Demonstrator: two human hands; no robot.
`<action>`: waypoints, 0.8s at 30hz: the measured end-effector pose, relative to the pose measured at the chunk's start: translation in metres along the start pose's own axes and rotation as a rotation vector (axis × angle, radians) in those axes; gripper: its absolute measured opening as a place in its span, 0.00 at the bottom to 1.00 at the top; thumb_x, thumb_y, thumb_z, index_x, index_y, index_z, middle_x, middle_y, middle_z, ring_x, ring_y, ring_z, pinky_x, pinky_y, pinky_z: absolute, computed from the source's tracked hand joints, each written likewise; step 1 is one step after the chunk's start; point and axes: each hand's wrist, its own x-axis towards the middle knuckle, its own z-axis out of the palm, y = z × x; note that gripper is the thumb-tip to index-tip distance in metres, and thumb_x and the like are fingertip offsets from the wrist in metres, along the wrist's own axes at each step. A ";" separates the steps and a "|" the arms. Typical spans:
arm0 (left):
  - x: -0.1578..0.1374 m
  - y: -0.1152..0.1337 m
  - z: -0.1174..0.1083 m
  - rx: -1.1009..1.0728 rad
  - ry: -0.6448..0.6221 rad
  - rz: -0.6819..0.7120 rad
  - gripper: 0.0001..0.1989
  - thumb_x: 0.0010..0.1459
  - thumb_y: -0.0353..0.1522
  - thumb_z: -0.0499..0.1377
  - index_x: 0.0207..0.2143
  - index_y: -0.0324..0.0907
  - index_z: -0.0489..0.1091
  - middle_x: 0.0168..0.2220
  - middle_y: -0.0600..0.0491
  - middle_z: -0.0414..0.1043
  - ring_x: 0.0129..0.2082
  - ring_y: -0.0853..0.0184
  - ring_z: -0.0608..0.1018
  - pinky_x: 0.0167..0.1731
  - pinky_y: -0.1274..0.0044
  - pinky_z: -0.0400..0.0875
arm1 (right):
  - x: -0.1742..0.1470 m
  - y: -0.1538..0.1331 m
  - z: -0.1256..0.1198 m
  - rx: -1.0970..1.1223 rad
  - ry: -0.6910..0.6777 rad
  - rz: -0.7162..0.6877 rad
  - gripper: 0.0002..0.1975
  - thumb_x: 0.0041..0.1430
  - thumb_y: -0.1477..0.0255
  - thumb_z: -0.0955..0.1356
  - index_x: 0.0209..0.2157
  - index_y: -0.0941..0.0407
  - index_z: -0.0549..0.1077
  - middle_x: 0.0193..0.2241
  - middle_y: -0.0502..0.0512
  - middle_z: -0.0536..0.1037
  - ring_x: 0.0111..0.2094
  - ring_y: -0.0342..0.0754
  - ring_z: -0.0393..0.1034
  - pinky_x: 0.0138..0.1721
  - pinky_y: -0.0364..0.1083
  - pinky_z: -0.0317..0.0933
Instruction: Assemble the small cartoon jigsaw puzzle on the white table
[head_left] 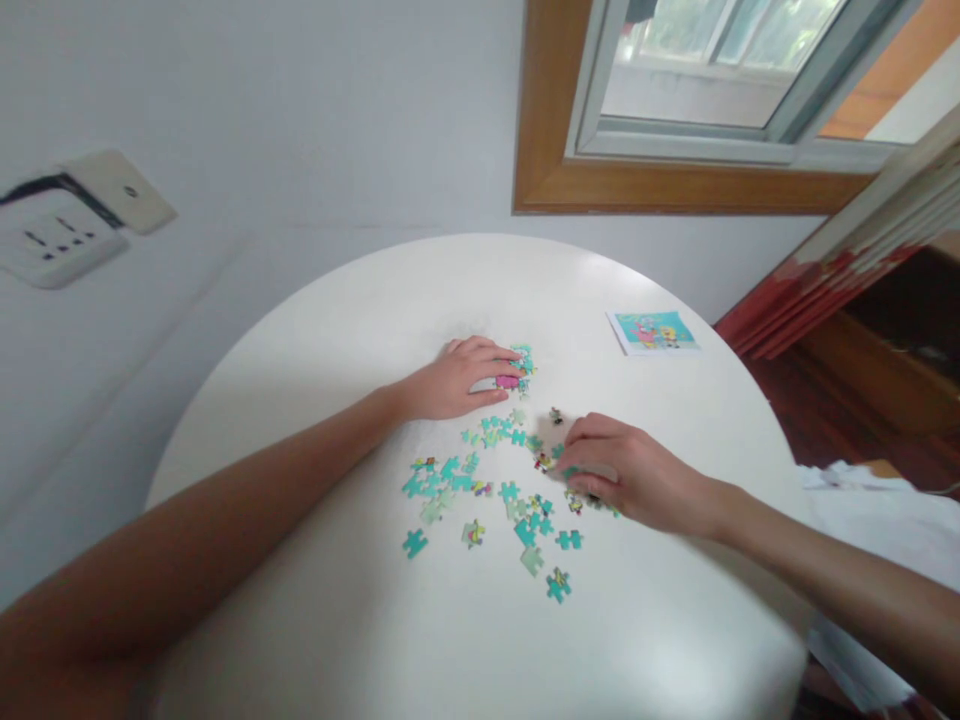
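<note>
Several loose jigsaw pieces (450, 478), mostly turquoise with some pale green and yellow, lie scattered over the middle of the white table (360, 640). Flat on the tabletop, my left hand (465, 378) has its fingers stretched over a small joined jigsaw section (508, 382) in pink and turquoise, covering part of it. My right hand (619, 468) is lowered at the right side of the loose pieces, fingers bent and fingertips touching down among them. Whatever lies under those fingertips is hidden, so a grip on a piece cannot be made out.
A picture card (655, 332) with cartoon figures lies near the table's right rim. The white wall (337, 120) and a wood-framed window (690, 185) stand behind the table. A power socket (64, 238) is at left, a red curtain (795, 300) at right.
</note>
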 end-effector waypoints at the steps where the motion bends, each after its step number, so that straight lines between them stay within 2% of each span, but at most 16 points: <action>1: 0.000 0.000 0.000 -0.002 0.000 0.001 0.19 0.67 0.45 0.53 0.57 0.54 0.69 0.63 0.54 0.66 0.59 0.57 0.65 0.59 0.62 0.53 | -0.004 -0.003 0.001 -0.040 -0.027 0.012 0.06 0.65 0.73 0.67 0.39 0.53 0.77 0.40 0.56 0.76 0.43 0.49 0.68 0.45 0.48 0.60; 4: 0.000 0.000 0.001 0.000 0.001 0.002 0.19 0.67 0.45 0.53 0.58 0.54 0.69 0.63 0.54 0.65 0.60 0.57 0.65 0.59 0.62 0.53 | -0.010 -0.010 0.004 -0.156 -0.065 0.086 0.03 0.63 0.69 0.69 0.36 0.53 0.76 0.37 0.54 0.76 0.41 0.50 0.67 0.44 0.49 0.57; 7: 0.000 -0.001 0.001 0.007 0.003 -0.004 0.19 0.68 0.44 0.53 0.57 0.53 0.69 0.63 0.53 0.66 0.60 0.57 0.65 0.59 0.61 0.53 | -0.009 -0.014 0.008 -0.218 -0.092 0.158 0.05 0.60 0.67 0.72 0.35 0.53 0.75 0.37 0.53 0.76 0.41 0.51 0.66 0.43 0.50 0.54; 12: 0.000 -0.002 0.001 0.019 -0.002 -0.011 0.19 0.68 0.44 0.53 0.57 0.52 0.69 0.63 0.53 0.65 0.60 0.57 0.65 0.59 0.62 0.53 | -0.006 -0.020 0.013 -0.205 -0.114 0.253 0.05 0.57 0.75 0.72 0.35 0.55 0.74 0.38 0.54 0.75 0.43 0.52 0.64 0.43 0.50 0.53; 16: 0.000 -0.001 0.001 0.015 -0.007 -0.010 0.19 0.68 0.44 0.53 0.57 0.53 0.69 0.63 0.54 0.65 0.60 0.58 0.64 0.59 0.62 0.53 | -0.004 -0.023 0.014 -0.176 -0.122 0.237 0.07 0.54 0.79 0.71 0.34 0.55 0.71 0.39 0.56 0.75 0.43 0.53 0.64 0.42 0.51 0.53; 20: 0.000 0.000 0.000 0.014 -0.010 -0.009 0.19 0.68 0.44 0.53 0.58 0.53 0.69 0.63 0.53 0.65 0.60 0.57 0.64 0.59 0.61 0.53 | -0.006 -0.024 0.017 -0.117 -0.108 0.157 0.08 0.55 0.80 0.71 0.31 0.54 0.69 0.33 0.52 0.76 0.38 0.50 0.67 0.42 0.51 0.53; 22: 0.000 0.000 0.001 0.010 -0.009 -0.005 0.19 0.68 0.44 0.53 0.58 0.53 0.69 0.63 0.53 0.65 0.60 0.57 0.64 0.59 0.61 0.53 | -0.004 -0.022 0.017 -0.043 -0.060 0.143 0.07 0.56 0.80 0.69 0.30 0.54 0.69 0.28 0.50 0.76 0.32 0.46 0.68 0.40 0.50 0.54; 24: 0.000 0.000 0.001 0.007 -0.005 -0.002 0.19 0.68 0.44 0.53 0.58 0.53 0.69 0.63 0.53 0.65 0.60 0.57 0.64 0.59 0.61 0.53 | 0.003 -0.015 0.012 0.057 0.048 0.181 0.06 0.57 0.79 0.68 0.30 0.53 0.71 0.26 0.48 0.76 0.28 0.44 0.67 0.36 0.48 0.56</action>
